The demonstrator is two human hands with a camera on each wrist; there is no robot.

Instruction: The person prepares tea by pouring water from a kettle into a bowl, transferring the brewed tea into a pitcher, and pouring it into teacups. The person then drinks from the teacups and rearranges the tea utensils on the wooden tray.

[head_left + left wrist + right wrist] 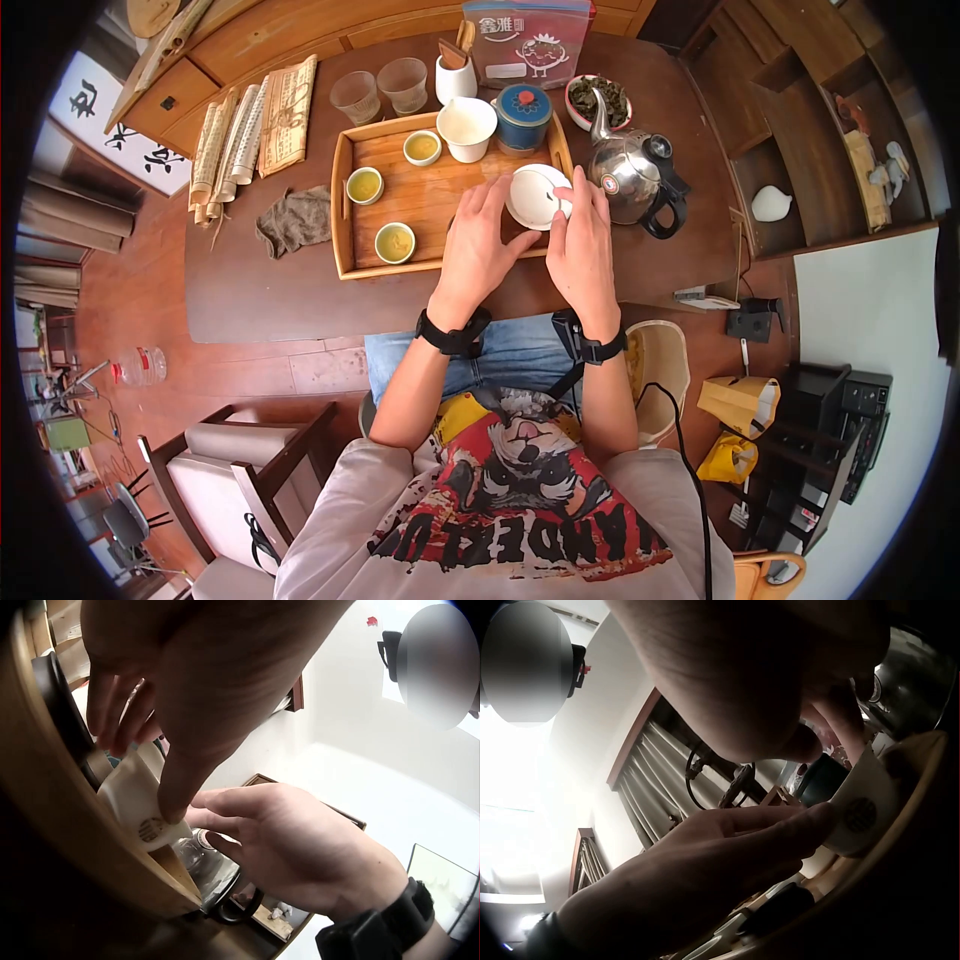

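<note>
Both hands are around a white gaiwan [532, 197] at the right front of the bamboo tea tray [340, 225]. A round dark stamp marks its side in both wrist views. My left hand [474, 240] holds its left side, thumb on the front wall of the gaiwan [133, 801]. From the right, my right hand [586, 248] has its fingertips and thumb at the flared rim. Three small cups of yellow-green tea, the upper one [422, 148] beside a white pitcher [467, 128], stand on the tray. A blue tea canister [523, 118] is behind the gaiwan.
A steel kettle [632, 175] stands close right of the tray, below a bowl of dark tea leaves [600, 102]. Behind the tray are two glasses [403, 86], a white tool holder [456, 80] and a pink bag [528, 42]. Left lie a grey cloth [294, 220] and bamboo scrolls [287, 115].
</note>
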